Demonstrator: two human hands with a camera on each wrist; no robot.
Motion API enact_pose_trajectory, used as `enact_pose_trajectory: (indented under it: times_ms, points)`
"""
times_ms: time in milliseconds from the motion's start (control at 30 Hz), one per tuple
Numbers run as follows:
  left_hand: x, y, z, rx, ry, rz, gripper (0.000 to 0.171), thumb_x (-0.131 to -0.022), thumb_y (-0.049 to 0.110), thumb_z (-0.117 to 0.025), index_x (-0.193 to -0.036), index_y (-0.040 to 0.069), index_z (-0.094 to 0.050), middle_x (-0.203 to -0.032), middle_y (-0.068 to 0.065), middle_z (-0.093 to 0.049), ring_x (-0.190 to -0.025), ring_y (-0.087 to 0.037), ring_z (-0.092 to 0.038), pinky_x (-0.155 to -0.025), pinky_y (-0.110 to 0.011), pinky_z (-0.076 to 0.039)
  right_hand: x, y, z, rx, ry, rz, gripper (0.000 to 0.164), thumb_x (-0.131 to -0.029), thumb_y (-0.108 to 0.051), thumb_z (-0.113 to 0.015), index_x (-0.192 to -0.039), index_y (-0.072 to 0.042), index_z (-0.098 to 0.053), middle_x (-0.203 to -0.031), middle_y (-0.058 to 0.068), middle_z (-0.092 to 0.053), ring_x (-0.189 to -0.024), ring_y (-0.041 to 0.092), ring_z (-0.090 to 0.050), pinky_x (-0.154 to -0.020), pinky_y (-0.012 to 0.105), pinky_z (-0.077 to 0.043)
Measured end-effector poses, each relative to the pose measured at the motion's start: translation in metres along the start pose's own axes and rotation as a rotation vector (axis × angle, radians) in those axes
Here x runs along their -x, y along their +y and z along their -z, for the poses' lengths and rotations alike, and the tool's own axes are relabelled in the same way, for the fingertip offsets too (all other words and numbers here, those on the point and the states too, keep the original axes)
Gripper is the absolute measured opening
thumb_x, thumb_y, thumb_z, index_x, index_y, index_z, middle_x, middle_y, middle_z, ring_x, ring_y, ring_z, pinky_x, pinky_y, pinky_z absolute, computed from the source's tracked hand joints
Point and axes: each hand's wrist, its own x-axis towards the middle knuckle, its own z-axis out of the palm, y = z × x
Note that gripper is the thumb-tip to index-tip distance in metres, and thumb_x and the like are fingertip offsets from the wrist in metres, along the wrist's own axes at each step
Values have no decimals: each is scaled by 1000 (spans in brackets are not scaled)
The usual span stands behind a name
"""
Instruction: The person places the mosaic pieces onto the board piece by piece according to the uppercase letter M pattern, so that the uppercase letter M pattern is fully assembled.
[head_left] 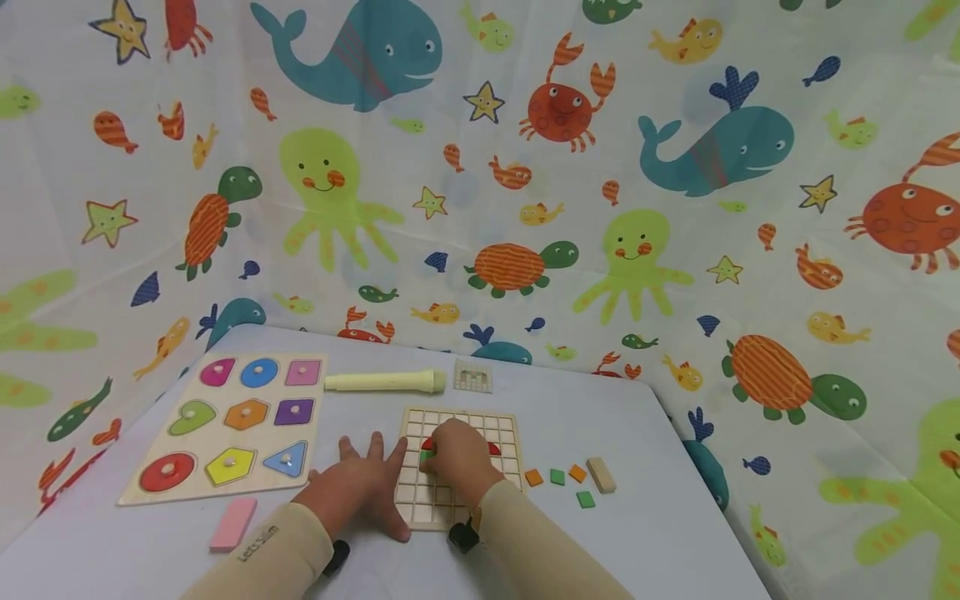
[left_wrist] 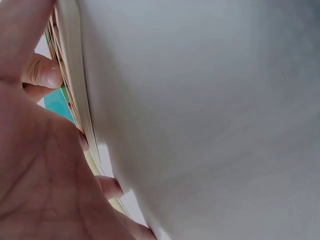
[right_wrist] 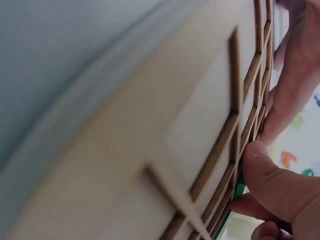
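A square wooden grid board lies on the white table. My left hand is spread at its left edge, fingers apart and thumb by the near corner. My right hand is over the middle of the board, its thumb and finger pinching a small green square tile at the grid. Red pieces show on either side of the right hand, which hides part of the board. In the left wrist view, the left palm lies beside the board's edge.
Orange and green tiles and a wooden block lie to the right. A shape puzzle board and a pink block are to the left. Behind the grid are a pale yellow stick and a small pattern card.
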Motion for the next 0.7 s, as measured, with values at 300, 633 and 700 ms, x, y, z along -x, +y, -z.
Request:
enact_pose_trajectory:
  times_ms: [300,633,700]
  points:
    - [1,0,0,5,-5,-5,142,-55,70,-98,-169,22,-27,-175,-28,-15,-153,-73,-3,-98,-99,-19,-2,1,-3,41,-19,-10,29,-80,-39,-95,-76,-17,-76,-70,-9,-63,-66,12,-53,-64,32,-52]
    - [0,-1,0,11,0,-3,142,-55,69,-98,-169,22,-28,-174,-28,-16,-153,-73,-5,-98,-99,-20,-3,3,-7,62,42,15,30,-78,-41,-95,-77,-20,-74,-74,-9,-62,-69,11,-53,-64,30,-50]
    - [0,0,1,11,-2,-1,142,-55,68,-98,-169,22,-28,-174,-28,-17,-153,-73,-5,-98,-99,-20,-4,3,-8,75,48,25,30,-78,-42,-95,-80,-21,-74,-76,-9,-62,-70,10,-53,-64,30,-50]
